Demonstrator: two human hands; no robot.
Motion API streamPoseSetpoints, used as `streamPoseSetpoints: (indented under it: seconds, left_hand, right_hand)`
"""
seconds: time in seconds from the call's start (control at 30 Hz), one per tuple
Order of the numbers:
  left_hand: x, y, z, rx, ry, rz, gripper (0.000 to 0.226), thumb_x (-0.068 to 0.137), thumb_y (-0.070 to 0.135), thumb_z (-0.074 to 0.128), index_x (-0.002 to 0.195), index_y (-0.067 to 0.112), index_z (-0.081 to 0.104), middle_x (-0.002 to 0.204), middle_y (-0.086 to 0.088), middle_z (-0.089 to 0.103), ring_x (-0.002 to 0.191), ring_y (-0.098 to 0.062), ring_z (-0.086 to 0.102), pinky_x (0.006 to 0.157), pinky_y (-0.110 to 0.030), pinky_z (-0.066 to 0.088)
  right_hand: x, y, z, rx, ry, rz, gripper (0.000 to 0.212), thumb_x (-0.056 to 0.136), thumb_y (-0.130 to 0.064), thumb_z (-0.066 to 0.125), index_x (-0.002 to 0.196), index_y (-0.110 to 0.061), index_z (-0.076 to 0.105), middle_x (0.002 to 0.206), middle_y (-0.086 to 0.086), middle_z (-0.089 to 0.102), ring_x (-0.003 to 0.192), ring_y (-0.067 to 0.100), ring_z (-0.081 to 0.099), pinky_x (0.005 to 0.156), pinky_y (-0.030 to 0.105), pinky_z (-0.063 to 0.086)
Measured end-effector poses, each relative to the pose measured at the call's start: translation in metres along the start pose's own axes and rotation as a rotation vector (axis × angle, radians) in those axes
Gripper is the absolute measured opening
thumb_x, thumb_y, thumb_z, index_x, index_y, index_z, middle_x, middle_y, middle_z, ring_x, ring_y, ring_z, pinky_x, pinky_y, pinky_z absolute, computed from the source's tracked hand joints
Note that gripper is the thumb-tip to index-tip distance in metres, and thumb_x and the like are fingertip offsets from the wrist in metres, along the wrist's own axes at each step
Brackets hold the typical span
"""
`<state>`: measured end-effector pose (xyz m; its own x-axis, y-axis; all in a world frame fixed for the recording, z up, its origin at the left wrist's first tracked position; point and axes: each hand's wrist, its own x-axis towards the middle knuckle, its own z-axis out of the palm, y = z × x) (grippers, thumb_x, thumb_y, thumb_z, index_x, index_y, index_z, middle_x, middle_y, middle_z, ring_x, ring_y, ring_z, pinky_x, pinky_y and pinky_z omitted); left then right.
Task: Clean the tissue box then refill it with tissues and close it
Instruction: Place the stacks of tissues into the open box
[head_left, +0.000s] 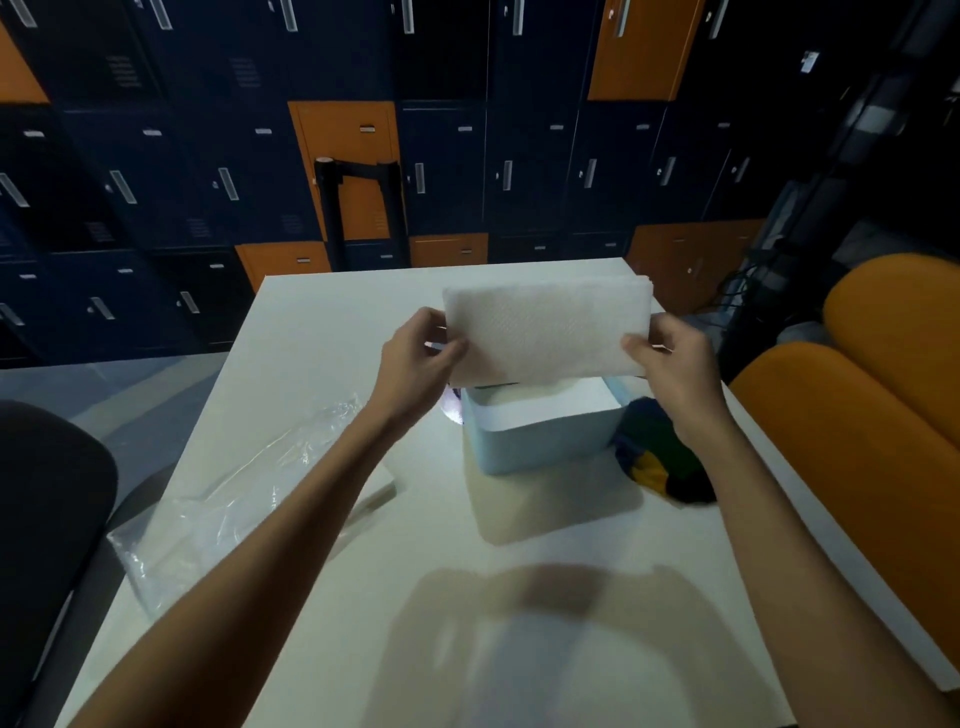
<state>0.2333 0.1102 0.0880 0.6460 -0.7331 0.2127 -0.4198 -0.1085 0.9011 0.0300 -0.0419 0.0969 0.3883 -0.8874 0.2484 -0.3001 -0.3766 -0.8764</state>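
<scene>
Head cam showed both hands, left hand (421, 345) and right hand (670, 353), pinching the tissue stack (548, 325) by its ends, just above the open tissue box (540, 431). Looked light and floppy, so end grips made sense.

Box (540, 447) top open — cloth (657, 457) beside.

Only skin showing: both forearms are bare right to the frame edge. Left hand (415, 353) and right hand (675, 361) are bare too. Lean arms, slim wrists. Finer detail is too blurred to tell.
</scene>
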Motion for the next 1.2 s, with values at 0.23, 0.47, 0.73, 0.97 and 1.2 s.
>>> streamPoseSetpoints:
  seconds: [0.23, 0.47, 0.73, 0.97, 1.2]
  left_hand:
    - [0.013, -0.013, 0.037, 0.256, -0.092, -0.269, 0.033, 0.078, 0.005, 0.063, 0.111, 0.004, 0.058, 0.107, -0.015, 0.067, 0.09, -0.031, 0.066, 0.072, -0.038, 0.057]
    - [0.017, -0.013, 0.059, 0.864, -0.18, -0.313, 0.029, 0.082, 0.018, 0.057, 0.111, 0.013, 0.052, 0.109, -0.008, 0.062, 0.096, -0.031, 0.06, 0.069, -0.033, 0.04]
    - [0.013, -0.007, 0.076, 1.17, -0.169, -0.206, 0.047, 0.089, 0.016, 0.057, 0.128, 0.007, 0.032, 0.109, -0.011, 0.061, 0.091, -0.033, 0.061, 0.066, -0.033, 0.034]
    - [0.01, -0.012, 0.087, 1.289, -0.168, -0.179, 0.053, 0.089, 0.01, 0.055, 0.135, 0.007, 0.029, 0.108, -0.005, 0.067, 0.094, -0.027, 0.065, 0.062, -0.029, 0.031]
    - [0.014, -0.01, 0.09, 1.299, -0.102, -0.057, 0.047, 0.084, 0.01, 0.059, 0.125, 0.016, 0.038, 0.115, -0.006, 0.05, 0.102, -0.026, 0.052, 0.072, -0.031, 0.029]
  right_hand:
    - [0.027, 0.029, 0.009, -0.352, -0.18, 0.085, 0.032, 0.092, -0.013, 0.058, 0.123, -0.005, 0.058, 0.101, 0.013, 0.066, 0.084, 0.019, 0.054, 0.073, 0.028, 0.045]
    - [0.042, 0.048, 0.018, -0.612, -0.269, 0.04, 0.033, 0.091, -0.023, 0.061, 0.123, -0.014, 0.058, 0.115, 0.011, 0.066, 0.102, 0.029, 0.06, 0.09, 0.041, 0.048]
    - [0.054, 0.055, 0.031, -0.88, -0.278, -0.092, 0.02, 0.089, -0.013, 0.058, 0.109, -0.015, 0.057, 0.103, 0.008, 0.067, 0.096, 0.026, 0.059, 0.085, 0.039, 0.035]
    - [0.055, 0.056, 0.037, -0.896, -0.308, -0.156, 0.029, 0.089, 0.0, 0.05, 0.114, -0.014, 0.053, 0.105, 0.009, 0.066, 0.095, 0.027, 0.061, 0.086, 0.039, 0.037]
    - [0.057, 0.048, 0.035, -0.917, -0.327, -0.193, 0.042, 0.088, 0.001, 0.052, 0.126, -0.013, 0.042, 0.108, 0.011, 0.057, 0.098, 0.027, 0.056, 0.085, 0.039, 0.039]
